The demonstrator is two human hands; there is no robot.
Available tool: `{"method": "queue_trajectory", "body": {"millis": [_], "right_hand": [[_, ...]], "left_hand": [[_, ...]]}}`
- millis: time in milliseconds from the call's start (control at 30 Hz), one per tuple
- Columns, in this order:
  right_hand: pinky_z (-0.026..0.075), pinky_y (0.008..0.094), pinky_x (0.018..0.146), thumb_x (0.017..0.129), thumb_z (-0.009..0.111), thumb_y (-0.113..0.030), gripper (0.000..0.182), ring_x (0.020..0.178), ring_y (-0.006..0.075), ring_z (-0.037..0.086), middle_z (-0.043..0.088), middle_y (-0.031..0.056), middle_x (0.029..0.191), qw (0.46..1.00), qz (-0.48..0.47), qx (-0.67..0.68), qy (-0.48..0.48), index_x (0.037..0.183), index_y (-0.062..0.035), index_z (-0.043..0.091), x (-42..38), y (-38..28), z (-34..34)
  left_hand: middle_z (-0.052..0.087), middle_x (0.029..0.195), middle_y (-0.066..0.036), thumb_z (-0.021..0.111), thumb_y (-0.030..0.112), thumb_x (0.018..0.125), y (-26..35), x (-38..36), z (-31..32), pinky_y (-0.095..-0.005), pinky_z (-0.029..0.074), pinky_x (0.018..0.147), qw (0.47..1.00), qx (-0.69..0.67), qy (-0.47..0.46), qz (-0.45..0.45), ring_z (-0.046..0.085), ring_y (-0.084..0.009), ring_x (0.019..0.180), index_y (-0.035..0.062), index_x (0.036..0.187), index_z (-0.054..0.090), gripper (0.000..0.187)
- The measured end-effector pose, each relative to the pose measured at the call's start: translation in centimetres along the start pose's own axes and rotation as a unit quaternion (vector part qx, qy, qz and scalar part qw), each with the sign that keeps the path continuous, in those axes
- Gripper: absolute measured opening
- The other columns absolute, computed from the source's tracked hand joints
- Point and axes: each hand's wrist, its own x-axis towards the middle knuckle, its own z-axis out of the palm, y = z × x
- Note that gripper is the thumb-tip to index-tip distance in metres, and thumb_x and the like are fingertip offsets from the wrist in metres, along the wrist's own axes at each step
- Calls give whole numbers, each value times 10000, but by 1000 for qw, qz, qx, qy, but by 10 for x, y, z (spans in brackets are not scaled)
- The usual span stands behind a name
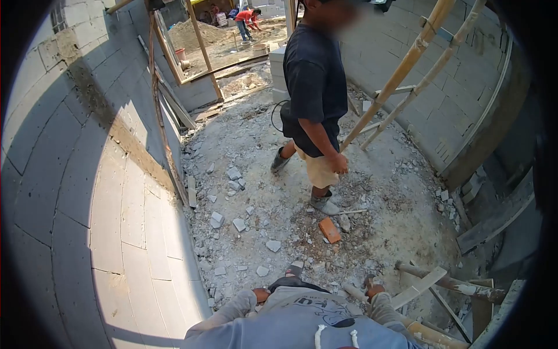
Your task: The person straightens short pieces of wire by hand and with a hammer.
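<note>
My left hand [261, 295] hangs low at my waist, beside the hem of my grey hooded sweatshirt [290, 317]; its fingers are mostly hidden. On the other side, my right hand [375, 288] is down by my hip, close to a pale pole end [356, 292] and a light board [419, 288]. I cannot tell whether the right fingers grip anything. An orange brick [329, 230] lies on the rubble-strewn ground ahead, near a thin pale stick [352, 212].
A person [314, 87] in a dark shirt and boots stands ahead. Bamboo poles [401, 70] lean at the right. Block walls [107, 203] flank the room; broken block pieces [239, 224] litter the floor. Timber [450, 285] lies at lower right. Another person [246, 23] bends outside.
</note>
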Motion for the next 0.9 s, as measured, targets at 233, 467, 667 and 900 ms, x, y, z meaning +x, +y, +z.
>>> {"method": "queue_trajectory", "body": {"millis": [233,467,667,900], "right_hand": [[503,358,824,803,595,-221,534,989,278,614,574,131,1175,999,37,37,-14,1304,-145,427,29,-47,-7],[490,358,830,808,572,-217,378,954,282,620,618,133,1057,997,49,58,10,1178,-145,549,-2,-62,21],[480,359,836,812,551,-214,286,924,285,625,657,136,957,993,74,84,32,1070,-145,653,-25,-67,1],[455,375,889,784,563,-235,241,1015,305,595,647,139,1015,994,85,64,-25,982,-190,693,-29,-71,-1]], "left_hand": [[633,707,-117,508,403,849,58,18,-97,-373,470,597,979,156,-30,130,597,-246,628,87,888,646,347],[651,922,-200,511,316,824,43,106,-129,-398,471,804,861,369,25,350,617,-344,879,48,918,670,326],[628,951,-225,485,268,801,119,83,-165,-426,457,815,840,475,-88,246,594,-368,925,22,957,649,334],[620,971,-248,406,296,846,138,90,-168,-433,439,850,864,452,-52,216,583,-380,946,-21,942,636,404]]}}
